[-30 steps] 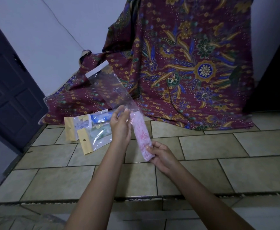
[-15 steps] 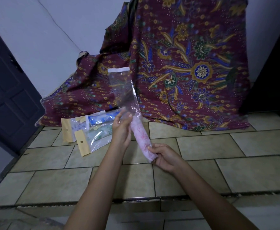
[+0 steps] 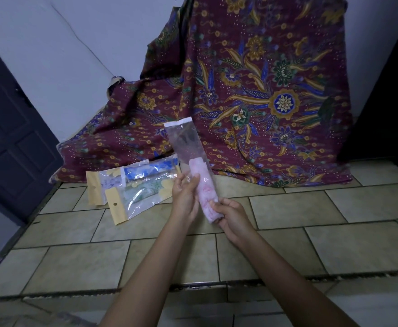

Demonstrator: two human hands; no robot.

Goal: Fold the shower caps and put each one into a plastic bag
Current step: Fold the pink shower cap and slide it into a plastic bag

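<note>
A folded pink shower cap (image 3: 204, 188) sits inside a long clear plastic bag (image 3: 186, 142) that stands almost upright above the tiled floor. My right hand (image 3: 231, 217) grips the bag's lower end, fingers curled round it. My left hand (image 3: 184, 197) holds the bag's left side about halfway up, thumb and fingers round the film. The bag's open top with its white strip points up, empty above the cap.
Two packed bags (image 3: 132, 187) with yellow header cards, holding blue and green caps, lie on the tiles (image 3: 311, 208) to the left. A maroon batik cloth (image 3: 252, 90) hangs behind. A dark door (image 3: 9, 138) stands at left; a step edge (image 3: 193, 283) runs below my arms.
The bag's empty top has swung from leaning left to standing nearly upright. Both hands have kept their hold on the bag.
</note>
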